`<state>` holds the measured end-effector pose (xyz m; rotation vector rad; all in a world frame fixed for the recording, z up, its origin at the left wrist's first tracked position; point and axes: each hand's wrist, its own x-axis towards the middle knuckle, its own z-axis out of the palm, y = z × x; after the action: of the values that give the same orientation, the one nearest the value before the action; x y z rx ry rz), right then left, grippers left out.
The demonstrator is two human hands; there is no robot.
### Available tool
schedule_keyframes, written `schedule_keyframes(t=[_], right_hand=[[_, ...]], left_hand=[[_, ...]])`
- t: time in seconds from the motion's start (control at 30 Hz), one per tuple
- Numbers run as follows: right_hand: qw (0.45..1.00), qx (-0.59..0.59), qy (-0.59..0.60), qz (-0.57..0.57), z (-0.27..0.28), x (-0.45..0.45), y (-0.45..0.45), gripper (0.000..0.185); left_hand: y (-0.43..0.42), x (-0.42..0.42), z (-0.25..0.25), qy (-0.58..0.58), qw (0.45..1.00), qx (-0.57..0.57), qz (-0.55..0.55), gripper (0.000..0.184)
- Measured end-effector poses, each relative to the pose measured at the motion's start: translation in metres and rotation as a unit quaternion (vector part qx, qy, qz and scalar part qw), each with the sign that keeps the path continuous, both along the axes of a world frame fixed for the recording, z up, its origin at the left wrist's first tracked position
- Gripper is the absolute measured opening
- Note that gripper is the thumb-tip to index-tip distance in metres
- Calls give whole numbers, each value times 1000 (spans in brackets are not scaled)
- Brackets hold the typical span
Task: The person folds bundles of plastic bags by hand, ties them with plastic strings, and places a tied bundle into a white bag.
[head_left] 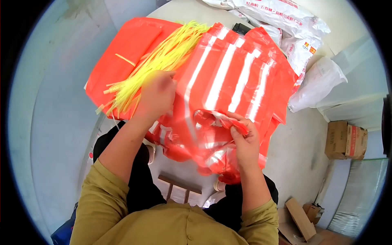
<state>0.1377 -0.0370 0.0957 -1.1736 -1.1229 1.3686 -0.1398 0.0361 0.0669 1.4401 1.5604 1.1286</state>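
My right hand [247,141] pinches a bunched edge of an orange sheet with shiny white stripes [204,141], thin and plastic-looking. Its loose folds hang toward my lap. My left hand [157,94], slightly blurred, is curled closed beside the yellow strips; what its fingers grip, if anything, is hidden. A bundle of long, narrow yellow strips [165,53] lies slantwise over a folded plain orange stack [118,45] at the left. Under and beyond my right hand, a pile of similar striped orange sheets [232,65] covers the middle of the round table.
White printed sacks [286,18] and a pale plastic bag [318,83] sit behind the pile at the right. A small black object [241,29] lies by the pile's far edge. Cardboard boxes [345,140] stand at the right. A brown stool-like frame [179,184] shows between my legs.
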Motion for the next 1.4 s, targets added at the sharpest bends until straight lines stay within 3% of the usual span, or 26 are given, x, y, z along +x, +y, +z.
schedule_keyframes(t=[0.1,0.23,0.4,0.5,0.6,0.8,0.9,1.0,1.2,1.4], right_hand=[[999,11,25,-30,-1,-1,-1,16],[995,-55,42,-71,3,-5,-2,15],[998,10,27,-58,-10,-6,-1,19],[995,35,59,-77,-9,-9,1,24],[977,-2,163,-136,-5,-3,3,30],[986,21,128,-107,-5,5,6,38],[988,30,123,-92,-6,7,5,34],[992,36,94,-70,-8,9,6,26],[989,4,107,-99,-1,2,5,20],[990,4,108,-90,-5,4,4,21]], left_hand=[[-11,4,12,-325,936,-133,0,47],[-14,5,16,-409,904,-119,-19,53],[-18,2,21,-490,861,-133,-35,54],[-22,-5,33,-458,868,-168,-95,58],[-27,-14,31,-337,921,-127,-149,62],[-35,-15,42,-350,879,-220,-238,70],[-28,2,21,-329,929,-94,-144,75],[-25,6,21,-318,937,-31,-139,78],[-22,7,23,-408,899,-86,-133,79],[-26,5,24,-357,925,-28,-129,76]])
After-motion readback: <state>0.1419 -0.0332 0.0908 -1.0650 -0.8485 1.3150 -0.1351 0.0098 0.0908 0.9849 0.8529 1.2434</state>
